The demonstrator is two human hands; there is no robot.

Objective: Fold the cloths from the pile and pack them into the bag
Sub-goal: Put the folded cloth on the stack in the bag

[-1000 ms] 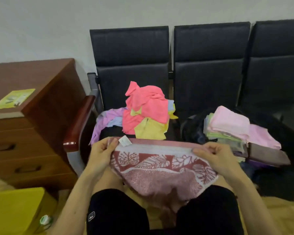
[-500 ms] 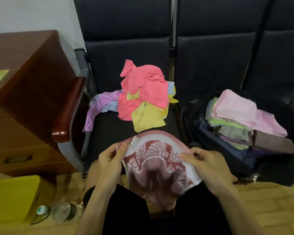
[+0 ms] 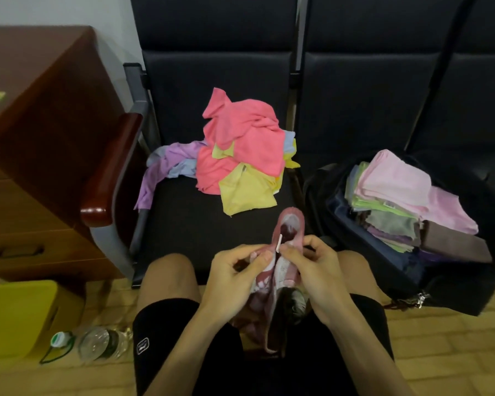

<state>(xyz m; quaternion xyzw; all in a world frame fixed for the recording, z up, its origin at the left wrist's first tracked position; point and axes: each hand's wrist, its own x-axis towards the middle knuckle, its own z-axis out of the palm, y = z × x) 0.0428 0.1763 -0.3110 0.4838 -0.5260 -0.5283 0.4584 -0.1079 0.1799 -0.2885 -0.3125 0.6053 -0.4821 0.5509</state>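
Many cloths packed — more still wait.
Both hands, left hand (image 3: 235, 278) and right hand (image 3: 315, 270), pinch a red patterned cloth (image 3: 286, 232) mid-fold; the bag (image 3: 340, 178) at right holds a folded stack (image 3: 395, 195), the pile (image 3: 240, 155) in the middle stays unfolded.

Pink patterned cloth (image 3: 290, 232) doubled over lap, apparently edges together.

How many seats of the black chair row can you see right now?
3: the left black padded seat holds the loose cloth pile, the middle seat holds the open dark bag, and the right seat is cut off at the frame edge.
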